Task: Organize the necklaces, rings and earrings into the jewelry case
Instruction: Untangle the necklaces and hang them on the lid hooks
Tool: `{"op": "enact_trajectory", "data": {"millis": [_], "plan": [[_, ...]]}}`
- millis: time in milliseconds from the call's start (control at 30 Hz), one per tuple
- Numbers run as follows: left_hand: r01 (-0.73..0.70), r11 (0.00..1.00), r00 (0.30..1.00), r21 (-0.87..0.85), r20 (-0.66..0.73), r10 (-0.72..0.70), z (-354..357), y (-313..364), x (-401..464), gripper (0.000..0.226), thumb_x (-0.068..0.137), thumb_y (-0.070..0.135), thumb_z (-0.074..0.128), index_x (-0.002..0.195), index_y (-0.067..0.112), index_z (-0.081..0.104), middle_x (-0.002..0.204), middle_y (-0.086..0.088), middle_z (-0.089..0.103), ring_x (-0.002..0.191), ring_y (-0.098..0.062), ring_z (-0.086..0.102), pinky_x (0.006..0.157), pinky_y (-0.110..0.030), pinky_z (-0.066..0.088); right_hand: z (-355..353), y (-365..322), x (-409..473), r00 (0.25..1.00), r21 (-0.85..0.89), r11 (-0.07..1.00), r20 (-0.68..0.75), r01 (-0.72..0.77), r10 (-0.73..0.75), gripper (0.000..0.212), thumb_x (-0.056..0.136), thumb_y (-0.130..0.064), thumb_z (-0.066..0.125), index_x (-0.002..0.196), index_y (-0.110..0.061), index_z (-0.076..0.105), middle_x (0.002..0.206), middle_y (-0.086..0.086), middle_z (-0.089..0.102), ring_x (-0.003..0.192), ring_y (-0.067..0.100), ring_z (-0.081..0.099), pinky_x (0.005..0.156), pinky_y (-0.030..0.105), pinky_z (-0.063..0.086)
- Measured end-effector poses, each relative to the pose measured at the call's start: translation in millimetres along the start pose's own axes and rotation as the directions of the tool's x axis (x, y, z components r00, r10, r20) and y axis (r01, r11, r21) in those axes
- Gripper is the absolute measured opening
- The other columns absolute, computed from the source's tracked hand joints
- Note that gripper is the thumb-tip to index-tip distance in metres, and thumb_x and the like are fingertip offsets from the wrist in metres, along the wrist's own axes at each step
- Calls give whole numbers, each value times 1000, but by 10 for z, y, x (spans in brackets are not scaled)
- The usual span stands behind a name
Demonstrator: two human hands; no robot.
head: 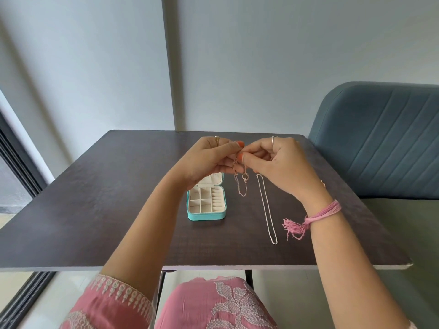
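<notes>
A small teal jewelry case (206, 216) stands open on the dark table (95, 210), its cream compartments bare. Above and just right of it, my left hand (209, 160) and my right hand (275, 162) meet fingertip to fingertip and both pinch a thin rose-gold necklace (242, 184). Its ring pendant and a loop of chain dangle below my fingers, over the table. A long silver chain (267, 207) lies stretched out on the table to the right of the case, running toward me under my right wrist.
A blue-grey padded chair (380, 138) stands at the table's right side. Grey wall panels rise behind the table. A dark window frame runs along the left edge. My pink embroidered clothing shows below the near table edge.
</notes>
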State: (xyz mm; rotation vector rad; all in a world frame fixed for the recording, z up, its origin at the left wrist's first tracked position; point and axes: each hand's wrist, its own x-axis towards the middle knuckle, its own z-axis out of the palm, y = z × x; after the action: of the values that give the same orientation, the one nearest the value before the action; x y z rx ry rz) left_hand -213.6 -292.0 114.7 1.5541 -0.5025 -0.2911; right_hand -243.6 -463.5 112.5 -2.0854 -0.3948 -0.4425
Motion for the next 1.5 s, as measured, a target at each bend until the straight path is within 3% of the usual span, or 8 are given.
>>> {"op": "enact_trajectory", "data": {"millis": [200, 333, 467, 667, 900, 1233, 1400, 1500], "plan": [[9, 1000, 1000, 26, 15, -9, -32, -10, -6, 25, 97, 20, 51, 81, 5, 64, 67, -5, 68, 53, -12, 58, 60, -21, 51, 17, 42, 6, 999, 106, 994, -40, -30, 34, 3, 81, -21, 75, 81, -24, 75, 73, -4, 73, 69, 9, 67, 71, 34, 57], [26, 999, 1000, 33, 15, -27, -51, -11, -10, 29, 97, 22, 51, 77, 7, 68, 62, -5, 63, 50, -13, 50, 56, -20, 45, 21, 7, -13, 998, 217, 975, -30, -44, 52, 6, 82, -15, 74, 81, -21, 74, 77, 2, 75, 74, 20, 69, 65, 26, 55], [34, 998, 999, 59, 30, -36, -74, -22, -15, 32, 96, 24, 51, 78, 5, 68, 56, -2, 57, 47, -12, 44, 56, -24, 38, 46, 10, -32, 994, 305, 948, -38, -89, 106, 7, 83, -10, 72, 82, -17, 73, 76, 1, 74, 68, 10, 63, 60, 18, 51], [39, 996, 998, -78, 56, -35, -69, -10, -33, 33, 96, 24, 50, 77, 5, 70, 53, -1, 51, 44, -11, 37, 57, -25, 34, 98, 46, -99, 981, 435, 879, 68, -194, 183, 8, 88, -12, 66, 93, -12, 73, 69, -11, 70, 60, -2, 58, 60, 15, 47], [66, 979, 997, -191, 61, -55, -47, -7, -52, 35, 91, 35, 49, 78, 12, 72, 52, 4, 49, 40, -6, 35, 66, -26, 36, 125, 90, -149, 973, 446, 865, 125, -229, 193, 12, 89, -16, 64, 96, -20, 73, 78, -2, 73, 67, 8, 59, 72, 24, 51], [75, 973, 992, -216, 112, -52, -49, 0, -73, 40, 85, 45, 47, 89, 13, 71, 56, 2, 55, 45, -8, 40, 73, -29, 41, 93, 41, -96, 986, 423, 890, 70, -169, 154, 14, 86, -17, 68, 88, -30, 73, 84, -9, 70, 72, 8, 57, 74, 27, 49], [82, 969, 990, -233, 134, -52, -38, 19, -85, 38, 86, 43, 46, 84, 15, 71, 56, 1, 58, 45, -9, 44, 64, -23, 48, 92, 41, -71, 982, 415, 892, 136, -179, 134, 10, 87, -14, 67, 92, -21, 70, 79, -14, 70, 74, -6, 60, 74, 13, 45], [87, 968, 991, -233, 123, -60, -26, 12, -84, 34, 84, 41, 48, 77, 19, 74, 53, 2, 55, 44, -8, 43, 67, -26, 42, 128, 41, -59, 978, 424, 885, 160, -190, 134, 6, 83, -21, 72, 89, -21, 72, 81, -9, 70, 79, 0, 59, 73, 15, 44]]}}
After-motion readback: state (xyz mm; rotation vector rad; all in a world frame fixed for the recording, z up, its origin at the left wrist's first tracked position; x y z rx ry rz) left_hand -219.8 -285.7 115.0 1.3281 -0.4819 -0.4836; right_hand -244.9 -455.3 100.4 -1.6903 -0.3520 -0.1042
